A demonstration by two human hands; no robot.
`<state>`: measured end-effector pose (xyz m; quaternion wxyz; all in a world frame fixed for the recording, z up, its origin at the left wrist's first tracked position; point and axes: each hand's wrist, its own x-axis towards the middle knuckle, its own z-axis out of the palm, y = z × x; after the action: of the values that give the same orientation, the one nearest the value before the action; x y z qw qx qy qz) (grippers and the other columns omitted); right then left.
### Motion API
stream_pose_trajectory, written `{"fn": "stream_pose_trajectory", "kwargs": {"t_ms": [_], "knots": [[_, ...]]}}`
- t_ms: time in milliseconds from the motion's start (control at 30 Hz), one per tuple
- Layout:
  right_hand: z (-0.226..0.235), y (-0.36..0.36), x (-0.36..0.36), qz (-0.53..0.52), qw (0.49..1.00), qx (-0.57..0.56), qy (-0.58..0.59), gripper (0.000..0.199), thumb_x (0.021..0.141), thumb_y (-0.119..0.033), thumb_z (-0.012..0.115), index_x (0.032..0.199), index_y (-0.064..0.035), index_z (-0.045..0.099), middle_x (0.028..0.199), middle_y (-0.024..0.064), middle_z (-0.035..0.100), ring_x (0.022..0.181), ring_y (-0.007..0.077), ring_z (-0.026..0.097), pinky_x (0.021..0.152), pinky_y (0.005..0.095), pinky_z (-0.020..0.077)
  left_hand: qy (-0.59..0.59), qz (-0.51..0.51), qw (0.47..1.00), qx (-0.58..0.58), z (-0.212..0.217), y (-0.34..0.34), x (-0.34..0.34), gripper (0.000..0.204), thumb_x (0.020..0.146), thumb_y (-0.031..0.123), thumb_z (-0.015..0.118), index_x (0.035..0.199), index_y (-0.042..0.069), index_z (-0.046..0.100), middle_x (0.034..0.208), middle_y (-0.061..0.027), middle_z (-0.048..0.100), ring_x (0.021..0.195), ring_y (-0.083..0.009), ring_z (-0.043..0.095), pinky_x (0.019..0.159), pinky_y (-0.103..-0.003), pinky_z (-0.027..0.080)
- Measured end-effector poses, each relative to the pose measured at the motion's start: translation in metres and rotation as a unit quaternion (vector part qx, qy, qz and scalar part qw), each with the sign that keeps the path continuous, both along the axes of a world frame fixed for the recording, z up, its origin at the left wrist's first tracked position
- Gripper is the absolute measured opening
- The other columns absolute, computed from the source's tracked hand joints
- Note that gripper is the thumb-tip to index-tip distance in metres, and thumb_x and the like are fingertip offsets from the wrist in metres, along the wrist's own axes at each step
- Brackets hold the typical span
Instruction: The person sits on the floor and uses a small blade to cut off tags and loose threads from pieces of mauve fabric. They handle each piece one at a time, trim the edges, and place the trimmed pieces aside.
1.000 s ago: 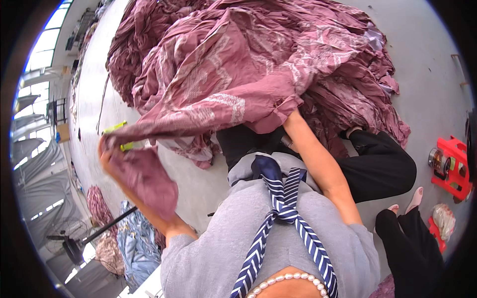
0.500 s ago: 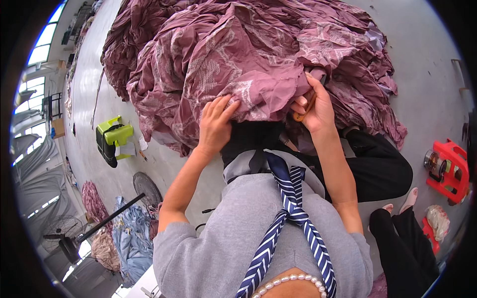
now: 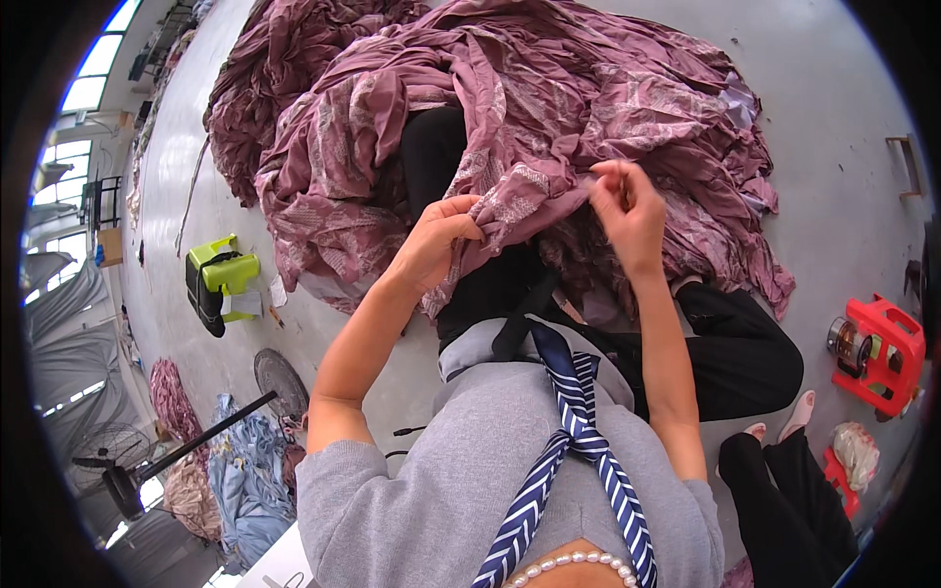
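Note:
A mauve patterned fabric (image 3: 524,201) stretches between my two hands, its folds running into a big heap of the same cloth (image 3: 676,108). My left hand (image 3: 441,240) is closed on a bunched part of it, thumb and fingers pinching the cloth. At the cloth's right end, my right hand (image 3: 632,216) has its fingers curled together in a pinch. What that hand holds is too small or hidden to make out; the orange-handled tool seen earlier does not show. My black-trousered knee (image 3: 431,147) pokes up amid the fabric.
To the left lie a green stool (image 3: 230,274) with a black item on it, a round fan base (image 3: 281,382) and blue cloth (image 3: 245,470). On the right are a red stool (image 3: 887,353) with a glass jar (image 3: 851,345), and another person's legs (image 3: 784,480).
The cloth has been gathered and lifted leftward, baring my left knee. My left hand turned and now pinches a bunch. My right hand moved slightly; the orange-handled tool went out of sight.

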<state>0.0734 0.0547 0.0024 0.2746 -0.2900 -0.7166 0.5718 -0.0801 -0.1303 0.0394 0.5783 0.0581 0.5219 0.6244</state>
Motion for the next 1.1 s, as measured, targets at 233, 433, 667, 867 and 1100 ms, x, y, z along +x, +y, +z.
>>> {"fn": "stream_pose_trajectory", "kwargs": {"t_ms": [233,433,667,867,1100], "knots": [[0.033,-0.021,0.006,0.091,0.95,0.295,0.037,0.033,0.075,-0.022,0.072,0.098,-0.0047,0.056,0.068,0.0046,0.051,0.058,0.0214,0.053,0.052,0.0319,0.0434,-0.024,0.002,1.0,0.004,0.004,0.021,-0.001,0.037,0.07,-0.01,0.044,0.103,-0.006,0.058,0.093,-0.0106,0.064,0.081,-0.015,0.062,0.078,-0.025,0.049],[0.01,-0.017,0.013,0.039,0.963,0.263,0.035,0.024,0.078,-0.015,0.071,0.095,-0.002,0.058,0.074,0.0076,0.056,0.059,0.017,0.056,0.052,0.0258,0.048,-0.042,0.03,0.999,0.014,0.0,0.024,-0.003,0.035,0.069,-0.011,0.044,0.101,-0.006,0.058,0.094,-0.0123,0.064,0.079,-0.0167,0.062,0.076,-0.027,0.052],[0.008,-0.024,-0.001,0.058,0.938,0.333,0.076,0.031,0.074,-0.023,0.072,0.095,-0.006,0.056,0.072,0.0045,0.055,0.061,0.0221,0.055,0.055,0.0314,0.0445,-0.027,0.028,0.999,0.006,0.001,0.026,-0.002,0.036,0.069,-0.011,0.044,0.102,-0.006,0.058,0.092,-0.0118,0.064,0.079,-0.0166,0.063,0.076,-0.026,0.052],[0.015,-0.028,-0.003,0.07,0.932,0.349,0.072,0.03,0.075,-0.023,0.071,0.093,-0.0038,0.056,0.072,0.0057,0.056,0.06,0.022,0.055,0.054,0.0322,0.0451,-0.044,0.018,0.999,0.012,-0.001,0.026,0.0,0.033,0.072,-0.011,0.046,0.102,-0.006,0.058,0.089,-0.0105,0.064,0.076,-0.015,0.063,0.072,-0.024,0.052],[0.018,-0.028,-0.001,0.06,0.903,0.424,0.041,0.028,0.076,-0.019,0.072,0.092,-0.0024,0.058,0.072,0.0066,0.057,0.058,0.0198,0.055,0.052,0.0307,0.0443,-0.019,0.016,1.0,-0.002,0.001,0.028,0.003,0.032,0.073,-0.011,0.046,0.102,-0.006,0.059,0.089,-0.0103,0.064,0.075,-0.0143,0.063,0.073,-0.024,0.053]]}}
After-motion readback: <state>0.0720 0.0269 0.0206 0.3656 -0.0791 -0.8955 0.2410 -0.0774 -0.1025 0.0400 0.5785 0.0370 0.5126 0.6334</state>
